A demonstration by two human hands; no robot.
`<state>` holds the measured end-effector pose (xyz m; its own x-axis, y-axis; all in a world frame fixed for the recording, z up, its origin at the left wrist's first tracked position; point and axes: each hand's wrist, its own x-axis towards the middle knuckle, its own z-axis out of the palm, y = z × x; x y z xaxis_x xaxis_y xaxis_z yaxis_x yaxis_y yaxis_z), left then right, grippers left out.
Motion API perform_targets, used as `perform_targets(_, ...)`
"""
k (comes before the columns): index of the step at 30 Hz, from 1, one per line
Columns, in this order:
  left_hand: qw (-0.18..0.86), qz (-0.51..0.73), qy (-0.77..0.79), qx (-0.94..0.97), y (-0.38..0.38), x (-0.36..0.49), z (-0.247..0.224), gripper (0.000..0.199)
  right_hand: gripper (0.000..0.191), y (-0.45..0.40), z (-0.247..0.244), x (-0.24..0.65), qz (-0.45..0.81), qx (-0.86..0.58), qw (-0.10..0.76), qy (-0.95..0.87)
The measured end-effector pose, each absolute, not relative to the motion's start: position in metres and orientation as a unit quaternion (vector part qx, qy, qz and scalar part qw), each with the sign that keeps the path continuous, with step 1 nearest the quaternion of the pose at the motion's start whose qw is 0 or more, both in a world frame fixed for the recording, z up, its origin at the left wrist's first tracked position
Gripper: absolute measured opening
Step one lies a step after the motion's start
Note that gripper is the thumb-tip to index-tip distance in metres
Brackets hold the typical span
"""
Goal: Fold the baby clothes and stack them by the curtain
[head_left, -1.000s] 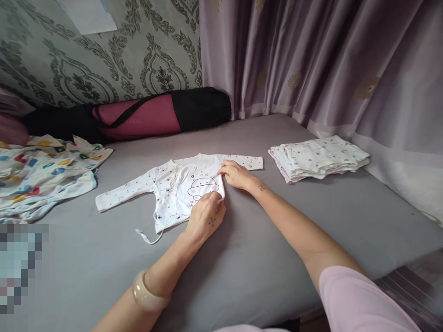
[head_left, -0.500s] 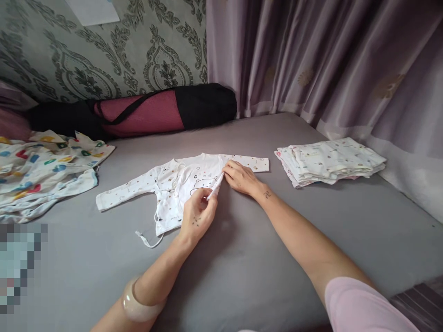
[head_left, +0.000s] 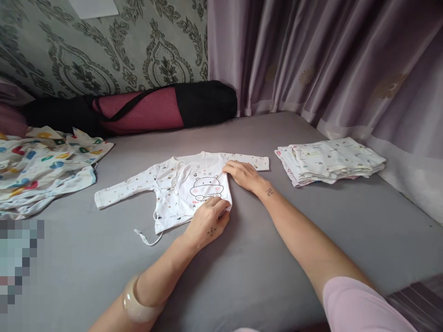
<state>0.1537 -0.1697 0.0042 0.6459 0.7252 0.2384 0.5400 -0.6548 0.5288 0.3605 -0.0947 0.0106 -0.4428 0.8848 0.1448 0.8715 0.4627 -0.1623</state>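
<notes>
A white baby shirt [head_left: 187, 184] with small prints, a cartoon animal on its front and tie strings lies spread on the grey sheet, both sleeves stretched out sideways. My left hand [head_left: 209, 223] pinches the shirt's lower right corner by the hem; the fingertips are partly hidden behind the hand. Higher up on the same side edge, just under the right sleeve, my right hand [head_left: 242, 175] has its fingers closed on the fabric. One tie string [head_left: 148, 237] trails from the lower left corner onto the sheet.
Folded printed baby clothes [head_left: 330, 161] are stacked on the right, near the purple curtain [head_left: 277, 55]. Loose colourful printed cloth [head_left: 51, 166] lies at the left. A long black and maroon bag [head_left: 148, 110] runs along the patterned wall. A blurred patch covers the lower left.
My left hand has moved right and slightly down, bringing the lifted side of the shirt down flat, so the cartoon print now shows. My right hand has stayed nearly in place.
</notes>
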Motion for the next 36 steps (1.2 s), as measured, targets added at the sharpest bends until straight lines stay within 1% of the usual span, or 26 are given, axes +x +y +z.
perform_targets(9,0.175,0.193,0.297,0.919,-0.172,0.154,0.007,0.021,0.034,-0.094,0.011,0.361,0.09,-0.546,0.135,-0.822)
perform_targets(11,0.17,0.19,0.299,0.92,-0.173,0.156,0.009,0.026,0.034,-0.094,0.012,0.36,0.096,-0.558,0.141,-0.812)
perform_targets(13,0.138,0.205,0.338,0.908,-0.174,0.156,0.01,0.031,0.034,-0.096,0.013,0.355,0.084,-0.572,0.145,-0.803)
perform_targets(16,0.04,0.223,0.444,0.867,-0.176,0.157,0.007,0.028,0.038,-0.102,0.015,0.339,0.046,-0.575,0.156,-0.801)
perform_targets(17,0.011,0.209,0.479,0.853,-0.176,0.157,0.004,0.033,0.041,-0.104,0.014,0.332,0.041,-0.567,0.159,-0.807)
perform_targets(19,-0.014,0.146,0.533,0.833,-0.177,0.157,-0.001,0.052,0.048,-0.11,0.011,0.318,0.053,-0.547,0.151,-0.822)
perform_targets(20,-0.014,0.109,0.552,0.826,-0.178,0.157,-0.003,0.059,0.051,-0.113,0.008,0.312,0.068,-0.543,0.136,-0.826)
perform_targets(22,-0.007,0.045,0.574,0.817,-0.18,0.159,-0.005,0.065,0.06,-0.117,0.002,0.304,0.101,-0.548,0.094,-0.825)
perform_targets(25,-0.008,0.0,0.576,0.817,-0.185,0.161,-0.003,0.067,0.068,-0.12,-0.005,0.303,0.128,-0.552,0.045,-0.823)
perform_targets(28,-0.014,-0.008,0.568,0.823,-0.188,0.161,0.009,0.067,0.07,-0.12,-0.007,0.305,0.126,-0.546,0.025,-0.828)
perform_targets(31,0.024,-0.006,0.557,0.83,-0.183,0.153,0.028,0.06,0.068,-0.12,0.001,0.305,0.116,-0.551,0.005,-0.827)
perform_targets(33,0.063,-0.009,0.555,0.829,-0.174,0.143,0.041,0.057,0.064,-0.115,0.01,0.301,0.104,-0.551,-0.01,-0.828)
perform_targets(34,0.069,-0.009,0.558,0.827,-0.169,0.138,0.047,0.055,0.059,-0.112,0.016,0.298,0.098,-0.549,-0.013,-0.83)
perform_targets(36,0.053,-0.01,0.573,0.818,-0.161,0.126,0.053,0.047,0.05,-0.1,0.025,0.289,0.084,-0.551,0.0,-0.83)
